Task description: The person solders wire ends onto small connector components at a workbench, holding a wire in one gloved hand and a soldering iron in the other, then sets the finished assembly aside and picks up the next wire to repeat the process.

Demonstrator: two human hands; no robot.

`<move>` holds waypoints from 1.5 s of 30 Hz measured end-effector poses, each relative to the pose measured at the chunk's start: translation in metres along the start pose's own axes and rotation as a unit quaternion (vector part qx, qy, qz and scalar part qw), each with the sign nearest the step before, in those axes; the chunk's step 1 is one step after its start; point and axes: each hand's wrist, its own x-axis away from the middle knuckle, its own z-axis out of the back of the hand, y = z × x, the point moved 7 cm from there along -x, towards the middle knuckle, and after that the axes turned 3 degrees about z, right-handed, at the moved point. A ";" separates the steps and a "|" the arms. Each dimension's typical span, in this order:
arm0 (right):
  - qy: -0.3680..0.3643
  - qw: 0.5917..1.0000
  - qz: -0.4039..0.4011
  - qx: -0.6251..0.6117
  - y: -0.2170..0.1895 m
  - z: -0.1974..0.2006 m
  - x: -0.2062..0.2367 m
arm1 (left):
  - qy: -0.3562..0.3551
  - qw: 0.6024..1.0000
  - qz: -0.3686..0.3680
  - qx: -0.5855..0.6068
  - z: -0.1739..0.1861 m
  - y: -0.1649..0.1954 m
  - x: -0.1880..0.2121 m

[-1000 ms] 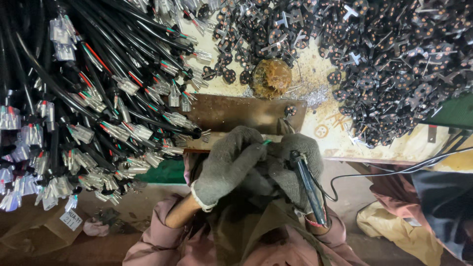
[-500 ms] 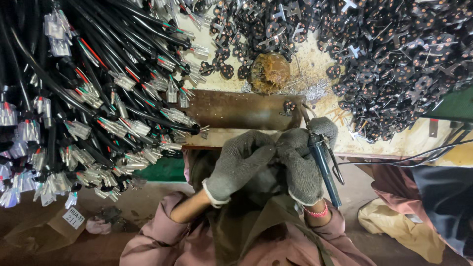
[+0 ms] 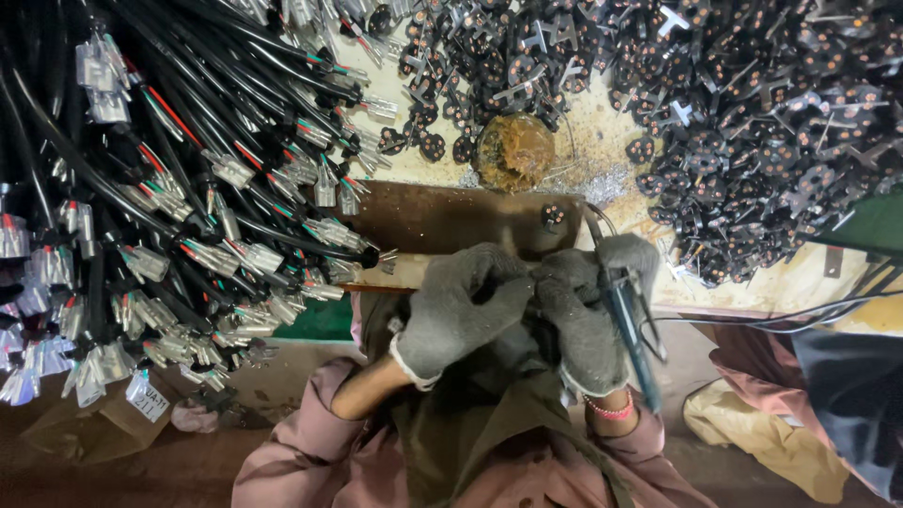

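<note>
Both my hands wear grey knit gloves and meet just below a brown metal plate (image 3: 442,214). My right hand (image 3: 588,315) grips a blue-handled soldering iron (image 3: 628,329), its tip pointing up toward the plate's right end. My left hand (image 3: 461,310) is curled, fingertips pressed against the right hand's fingers. Whatever is pinched between them is hidden. One black round plug insert (image 3: 553,215) lies on the plate, just above my right hand.
A thick bundle of black cables with metal terminals (image 3: 188,207) fills the left side. A heap of black plug inserts (image 3: 752,122) covers the top and right. A round rusty-brown pad (image 3: 514,150) sits above the plate. The iron's cord (image 3: 771,318) runs off to the right.
Both hands have shifted slightly to the right and stayed pressed together. The soldering iron moved with them, its tip now closer to the plate's right end.
</note>
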 end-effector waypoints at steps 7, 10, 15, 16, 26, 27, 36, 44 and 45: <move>0.078 0.958 0.267 0.076 -0.041 -0.013 -0.034 | 0.157 0.948 -0.136 -0.240 0.049 0.046 -0.038; -0.007 0.914 0.269 0.305 -0.056 -0.024 -0.044 | 0.150 0.934 -0.142 -0.293 0.041 0.050 -0.060; -0.001 0.919 0.188 0.346 -0.056 -0.020 -0.050 | 0.159 0.917 -0.132 -0.341 0.033 0.052 -0.066; 0.008 0.931 0.232 0.282 -0.062 -0.020 -0.048 | 0.154 0.926 -0.131 -0.320 0.035 0.052 -0.061; -0.003 0.919 0.343 0.196 -0.096 -0.035 -0.027 | 0.045 0.981 -0.078 -0.171 0.039 0.024 -0.023; -0.022 0.919 0.291 0.265 -0.086 -0.039 -0.029 | 0.032 0.982 -0.080 -0.165 0.035 0.019 -0.024; -0.034 0.926 0.306 0.219 -0.014 0.015 0.001 | 0.077 0.929 -0.203 -0.301 0.011 0.008 -0.015; -0.064 0.899 0.318 0.295 0.002 0.018 0.015 | 0.075 0.917 -0.206 -0.334 0.005 0.001 -0.020; -0.066 0.898 0.318 0.296 0.000 0.016 0.013 | 0.076 0.916 -0.207 -0.334 0.006 0.000 -0.020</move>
